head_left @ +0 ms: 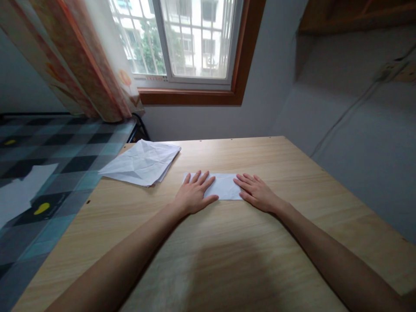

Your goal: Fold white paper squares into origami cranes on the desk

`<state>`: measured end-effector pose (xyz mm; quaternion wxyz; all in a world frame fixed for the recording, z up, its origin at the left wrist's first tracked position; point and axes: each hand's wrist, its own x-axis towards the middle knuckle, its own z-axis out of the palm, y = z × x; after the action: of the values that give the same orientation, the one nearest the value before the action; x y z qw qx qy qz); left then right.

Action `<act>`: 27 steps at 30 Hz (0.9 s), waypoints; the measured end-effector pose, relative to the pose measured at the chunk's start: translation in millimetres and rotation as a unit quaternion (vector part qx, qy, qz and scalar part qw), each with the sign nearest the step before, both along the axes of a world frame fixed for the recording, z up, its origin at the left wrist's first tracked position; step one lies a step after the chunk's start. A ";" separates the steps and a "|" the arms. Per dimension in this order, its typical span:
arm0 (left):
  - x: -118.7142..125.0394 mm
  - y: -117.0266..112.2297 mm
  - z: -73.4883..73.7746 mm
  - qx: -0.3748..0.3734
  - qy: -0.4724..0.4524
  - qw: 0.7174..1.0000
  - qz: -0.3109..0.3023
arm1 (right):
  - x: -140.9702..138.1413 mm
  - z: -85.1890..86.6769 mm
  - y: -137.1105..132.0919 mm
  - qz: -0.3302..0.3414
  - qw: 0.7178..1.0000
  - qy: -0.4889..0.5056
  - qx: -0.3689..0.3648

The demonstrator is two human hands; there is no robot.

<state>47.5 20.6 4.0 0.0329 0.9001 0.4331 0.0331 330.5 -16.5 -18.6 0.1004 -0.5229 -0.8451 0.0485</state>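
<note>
A white sheet of paper [224, 187], a narrow rectangle that looks folded, lies flat on the wooden table [266, 255]. Across its left end rests my left hand [196, 193], palm down with the fingers spread. My right hand [256, 192] lies flat over the right end, fingers stretched toward the middle of the paper. Between the two hands the central part of the paper shows. Both ends are partly hidden under the hands.
Creased white papers [143, 162] lie stacked at the table's far left corner. To the left is a bed with a checked cover [81, 164] and more white paper [29, 190] on it. A wall with a cable [338, 123] borders the right side.
</note>
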 end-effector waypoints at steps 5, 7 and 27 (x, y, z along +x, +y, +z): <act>-7.3 1.0 0.5 -0.007 0.007 1.000 -0.001 | 0.0 2.8 -3.9 0.028 0.998 0.042 0.047; -8.8 1.6 0.0 -0.006 0.006 1.000 -0.004 | -7.2 5.0 -7.9 0.064 0.992 0.066 0.089; -26.9 -2.6 5.2 -0.027 0.015 0.996 -0.079 | -35.8 5.5 -5.0 0.077 0.970 0.216 0.085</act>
<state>20.6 18.0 9.2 0.0528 0.9308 0.3617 0.0049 294.7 -21.5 -13.1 0.3205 -0.4234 -0.8420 0.0953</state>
